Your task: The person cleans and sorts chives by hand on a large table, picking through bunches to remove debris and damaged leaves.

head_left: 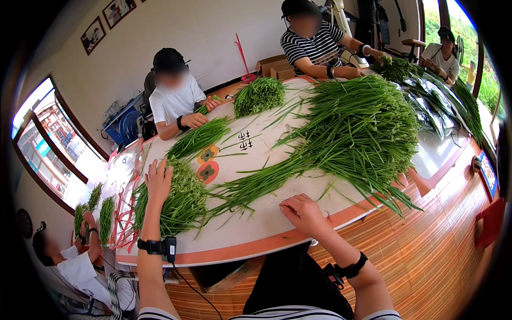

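My left hand (159, 181) lies with its fingers stretched out on the left edge of a stacked heap of green garlic chives (184, 200), their pale budded ends packed together. Close to the table's front edge, my right hand (303, 214) rests palm down with its fingers curled in, and nothing shows in it. A loose strand of long chives (250, 189) runs between my hands toward a much bigger chive pile (362, 128) on the right. The pale table (240, 240) has an orange border and printed fruit pictures.
Across the table, a person in white (176, 101) handles chives beside another bundle (260, 97). A person in stripes (314, 50) works at the far side. Red ties (125, 218) lie left of my heap. Clear plastic bags (434, 104) lie at the right. Another person sits at lower left (80, 261).
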Demonstrator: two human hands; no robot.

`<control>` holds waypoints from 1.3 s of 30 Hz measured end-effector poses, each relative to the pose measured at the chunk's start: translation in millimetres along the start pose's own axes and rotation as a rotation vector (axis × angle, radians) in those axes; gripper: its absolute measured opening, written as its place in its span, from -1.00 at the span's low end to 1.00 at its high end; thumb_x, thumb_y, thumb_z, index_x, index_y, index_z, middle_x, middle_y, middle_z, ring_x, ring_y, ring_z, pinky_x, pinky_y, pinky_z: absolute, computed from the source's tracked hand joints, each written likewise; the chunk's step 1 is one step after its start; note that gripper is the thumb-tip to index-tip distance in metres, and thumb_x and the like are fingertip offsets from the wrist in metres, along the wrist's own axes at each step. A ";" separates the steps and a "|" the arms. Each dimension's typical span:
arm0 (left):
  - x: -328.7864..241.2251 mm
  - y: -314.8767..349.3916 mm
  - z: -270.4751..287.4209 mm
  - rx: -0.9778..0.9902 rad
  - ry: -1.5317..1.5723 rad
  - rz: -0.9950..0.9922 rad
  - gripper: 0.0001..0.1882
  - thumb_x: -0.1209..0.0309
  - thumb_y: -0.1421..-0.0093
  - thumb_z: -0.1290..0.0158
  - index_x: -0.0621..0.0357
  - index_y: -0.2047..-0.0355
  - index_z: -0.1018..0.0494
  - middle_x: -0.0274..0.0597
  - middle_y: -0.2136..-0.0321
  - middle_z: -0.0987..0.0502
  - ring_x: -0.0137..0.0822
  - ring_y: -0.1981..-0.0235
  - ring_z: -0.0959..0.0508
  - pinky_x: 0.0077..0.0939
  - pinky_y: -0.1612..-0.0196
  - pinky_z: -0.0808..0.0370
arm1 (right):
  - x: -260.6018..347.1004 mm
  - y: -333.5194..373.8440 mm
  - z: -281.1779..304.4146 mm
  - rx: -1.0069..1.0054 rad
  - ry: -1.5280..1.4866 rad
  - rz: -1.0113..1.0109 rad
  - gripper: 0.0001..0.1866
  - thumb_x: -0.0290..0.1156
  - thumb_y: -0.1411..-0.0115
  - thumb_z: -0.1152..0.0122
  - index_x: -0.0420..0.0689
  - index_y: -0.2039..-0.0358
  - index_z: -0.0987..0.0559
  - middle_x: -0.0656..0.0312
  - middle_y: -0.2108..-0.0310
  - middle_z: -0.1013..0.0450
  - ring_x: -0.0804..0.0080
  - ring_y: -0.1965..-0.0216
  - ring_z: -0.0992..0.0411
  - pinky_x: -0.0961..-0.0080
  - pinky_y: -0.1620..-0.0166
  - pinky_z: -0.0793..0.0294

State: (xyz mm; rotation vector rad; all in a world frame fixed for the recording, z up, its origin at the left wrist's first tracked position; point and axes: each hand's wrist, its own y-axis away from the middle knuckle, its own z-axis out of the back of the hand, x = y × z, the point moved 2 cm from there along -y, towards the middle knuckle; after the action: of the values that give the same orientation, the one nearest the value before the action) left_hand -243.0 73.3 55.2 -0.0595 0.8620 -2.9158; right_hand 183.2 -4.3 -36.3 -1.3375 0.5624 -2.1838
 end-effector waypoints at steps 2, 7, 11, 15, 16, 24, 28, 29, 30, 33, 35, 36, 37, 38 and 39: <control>-51.7 12.8 38.9 -0.093 0.205 -0.112 -0.56 0.09 -0.29 0.16 0.00 -0.09 -0.35 -0.03 -0.04 -0.37 -0.06 -0.09 -0.34 -0.05 -0.14 -0.18 | -1.1 0.0 0.2 0.022 0.016 0.009 -0.92 -0.47 -0.09 -0.18 -0.17 0.39 -0.57 0.14 0.45 -0.49 0.16 0.36 -0.43 0.38 0.29 -0.43; -173.6 64.3 43.1 0.913 1.313 0.069 -0.65 0.28 -0.30 0.09 0.29 0.05 -0.41 -0.19 0.31 -0.55 -0.43 0.31 -0.56 -0.57 0.21 -0.49 | -3.6 -23.5 17.1 -0.008 -0.130 -0.303 -0.89 -0.46 -0.07 -0.17 -0.14 0.36 -0.58 0.14 0.48 -0.48 0.18 0.37 -0.42 0.35 0.26 -0.42; -219.1 68.6 6.3 1.035 1.364 -0.006 -0.69 0.34 -0.30 0.08 0.28 0.06 -0.42 -0.19 0.35 -0.54 -0.47 0.40 -0.54 -0.59 0.28 -0.50 | -32.7 -70.6 25.0 -0.083 0.362 -0.037 -0.89 -0.47 -0.03 -0.18 -0.12 0.38 -0.60 0.17 0.37 -0.43 0.20 0.23 -0.37 0.31 0.13 -0.38; -230.4 54.5 -13.3 0.950 1.546 0.087 -0.71 0.35 -0.28 0.05 0.29 0.08 -0.43 -0.24 0.43 -0.53 -0.49 0.50 -0.52 -0.64 0.37 -0.49 | -72.0 -97.5 24.4 0.041 0.727 -0.100 -0.90 -0.45 0.00 -0.20 -0.11 0.41 -0.60 0.18 0.23 -0.37 0.17 0.08 -0.27 0.27 0.06 -0.34; -226.6 57.8 -17.5 0.915 1.586 0.119 -0.71 0.35 -0.28 0.05 0.29 0.09 -0.43 -0.25 0.45 -0.53 -0.49 0.51 -0.52 -0.65 0.39 -0.49 | -75.2 -98.8 22.3 0.135 0.767 -0.177 -0.90 -0.44 0.00 -0.21 -0.11 0.42 -0.60 0.18 0.20 -0.36 0.17 0.06 -0.25 0.26 0.05 -0.33; -224.8 64.1 -8.3 0.051 0.993 -0.233 -0.79 0.48 -0.12 -0.02 0.18 0.21 -0.50 -0.22 0.36 -0.52 -0.29 0.35 -0.50 -0.43 0.30 -0.44 | -37.9 -63.0 16.1 0.088 0.210 -0.120 -0.91 -0.44 -0.05 -0.18 -0.15 0.42 -0.59 0.11 0.45 -0.49 0.10 0.33 -0.41 0.28 0.23 -0.42; -239.2 77.3 -4.5 -0.063 0.667 -0.591 -0.82 0.46 -0.10 -0.04 0.10 0.26 -0.52 -0.25 0.30 -0.49 -0.17 0.14 -0.43 -0.09 -0.15 -0.20 | -18.0 -45.5 -2.2 0.063 0.092 -0.095 -0.89 -0.47 -0.03 -0.21 -0.17 0.38 -0.57 0.08 0.47 -0.48 0.09 0.37 -0.42 0.30 0.30 -0.43; -238.0 77.4 -7.1 -0.008 0.675 -0.604 -0.82 0.45 -0.11 -0.03 0.09 0.26 -0.52 -0.25 0.31 -0.49 -0.17 0.15 -0.43 -0.06 -0.18 -0.16 | -13.6 -43.3 -3.4 0.041 0.074 -0.084 -0.88 -0.45 -0.05 -0.23 -0.18 0.38 -0.57 0.08 0.49 -0.47 0.15 0.39 -0.43 0.34 0.32 -0.43; -235.9 77.2 -11.3 0.048 0.681 -0.617 -0.83 0.44 -0.11 -0.03 0.09 0.27 -0.52 -0.26 0.32 -0.49 -0.17 0.16 -0.43 -0.03 -0.20 -0.13 | -12.0 -42.4 -3.5 0.039 0.039 -0.130 -0.88 -0.44 -0.05 -0.23 -0.18 0.39 -0.56 0.09 0.49 -0.47 0.18 0.41 -0.43 0.36 0.33 -0.43; -230.2 72.4 -19.5 0.167 0.693 -0.568 -0.86 0.42 -0.12 -0.03 0.08 0.30 -0.52 -0.24 0.37 -0.49 -0.15 0.19 -0.44 -0.01 -0.21 -0.10 | -13.8 -42.2 -4.6 0.021 -0.036 -0.231 -0.87 -0.41 -0.07 -0.25 -0.18 0.40 -0.56 0.10 0.51 -0.46 0.24 0.46 -0.43 0.41 0.37 -0.43; -230.0 72.2 -22.6 0.203 0.716 -0.536 -0.87 0.42 -0.11 -0.03 0.08 0.33 -0.52 -0.22 0.41 -0.48 -0.14 0.22 -0.44 -0.03 -0.20 -0.12 | -24.1 -41.1 -2.3 0.014 -0.034 -0.257 -0.86 -0.40 -0.07 -0.26 -0.19 0.40 -0.56 0.11 0.52 -0.46 0.27 0.50 -0.43 0.44 0.40 -0.43; -229.5 72.6 -23.1 0.205 0.731 -0.539 -0.88 0.42 -0.11 -0.04 0.09 0.34 -0.53 -0.20 0.43 -0.48 -0.14 0.23 -0.44 -0.05 -0.18 -0.14 | -25.0 -40.5 -2.6 0.009 -0.036 -0.247 -0.86 -0.40 -0.07 -0.26 -0.19 0.40 -0.56 0.10 0.53 -0.46 0.27 0.51 -0.43 0.44 0.41 -0.42; -231.1 73.1 -22.7 0.208 0.749 -0.539 -0.89 0.42 -0.11 -0.04 0.09 0.35 -0.53 -0.19 0.45 -0.48 -0.14 0.24 -0.44 -0.08 -0.16 -0.15 | -24.5 -40.2 -1.7 0.007 -0.036 -0.238 -0.86 -0.40 -0.07 -0.25 -0.20 0.41 -0.56 0.10 0.53 -0.46 0.27 0.52 -0.43 0.44 0.42 -0.42; -233.3 73.7 -20.4 0.207 0.754 -0.546 -0.89 0.43 -0.11 -0.03 0.10 0.36 -0.52 -0.18 0.45 -0.48 -0.13 0.26 -0.45 -0.12 -0.11 -0.21 | -24.0 -39.9 -1.4 0.005 -0.034 -0.229 -0.86 -0.40 -0.07 -0.25 -0.20 0.41 -0.55 0.09 0.54 -0.45 0.27 0.53 -0.43 0.45 0.43 -0.42; -235.7 74.3 -15.6 0.206 0.758 -0.553 -0.89 0.43 -0.11 -0.03 0.12 0.36 -0.52 -0.17 0.46 -0.48 -0.13 0.27 -0.45 -0.16 -0.05 -0.26 | -23.1 -39.5 -3.8 0.013 -0.061 -0.219 -0.86 -0.40 -0.08 -0.25 -0.20 0.41 -0.55 0.10 0.54 -0.45 0.27 0.53 -0.43 0.45 0.43 -0.42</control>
State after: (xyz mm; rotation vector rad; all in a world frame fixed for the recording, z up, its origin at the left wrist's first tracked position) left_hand -3.4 45.0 -0.5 1.0387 0.6719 -3.5662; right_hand 180.4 41.2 -30.7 -1.5152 0.3938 -2.3051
